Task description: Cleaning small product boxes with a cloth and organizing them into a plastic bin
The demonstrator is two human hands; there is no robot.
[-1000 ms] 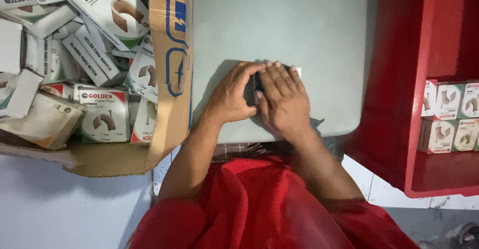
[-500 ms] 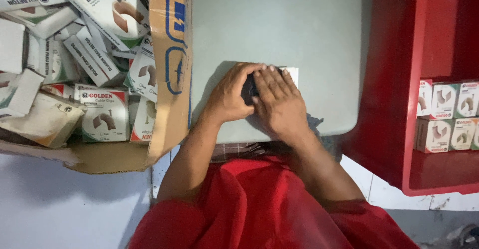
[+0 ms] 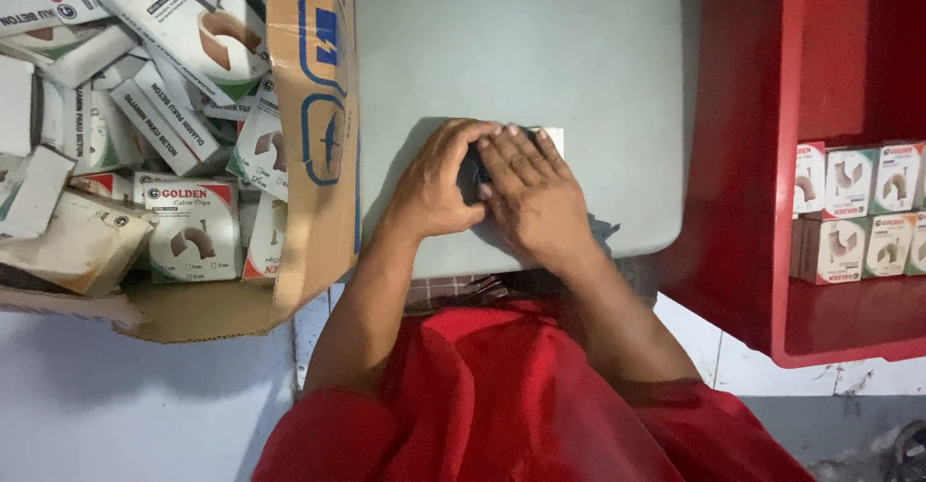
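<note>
Head view: the left hand (image 3: 439,188) and right hand (image 3: 533,197) press together over a small white box (image 3: 552,138), mostly hidden beneath them on the grey table (image 3: 540,48). Whether either hand clenches it cannot be told. A cardboard carton (image 3: 313,106) of boxes lies left, a red crate (image 3: 743,154) right.

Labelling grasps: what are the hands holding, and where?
Both hands, left and right, press a small white box onto the table; their exact grip is hidden.

A grey table (image 3: 540,48) is noted. A brown cardboard carton (image 3: 313,154) with blue printing is recorded, filled with white-and-red small boxes (image 3: 193,226). A red crate (image 3: 743,154) and red shirt (image 3: 511,405) are observed.
</note>
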